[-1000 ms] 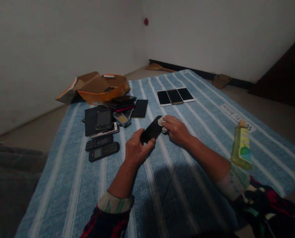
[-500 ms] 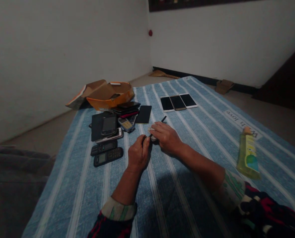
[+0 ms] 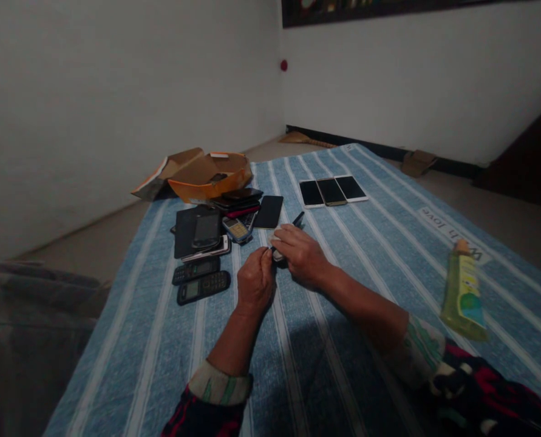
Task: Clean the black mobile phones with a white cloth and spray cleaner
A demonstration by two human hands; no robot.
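Observation:
My left hand point(image 3: 255, 279) is closed on the near end of a thin dark object point(image 3: 299, 219), which looks like a phone seen edge-on. Its far end sticks out beyond my right hand point(image 3: 300, 255). The fingers of that hand are curled over the middle of it, with a pale wad, perhaps a cloth point(image 3: 277, 256), pressed underneath. Most of the dark object is hidden by the fingers. Left of my hands lie two black keypad phones point(image 3: 204, 287), a small blue-grey keypad phone point(image 3: 236, 229) and a pile of phones point(image 3: 206, 230). A dark flat phone point(image 3: 269, 212) lies just beyond.
Three smartphones point(image 3: 331, 191) lie side by side farther back. An open orange cardboard box point(image 3: 210, 182) stands at the back left. To the right is a bottle of yellow-green liquid point(image 3: 465, 291). Blue striped cloth point(image 3: 379, 243) covers the surface, with walls behind.
The view has shifted slightly, so the scene sits a little farther right. Both hands keep their hold, with the right hand's fingers moved slightly along the dark object.

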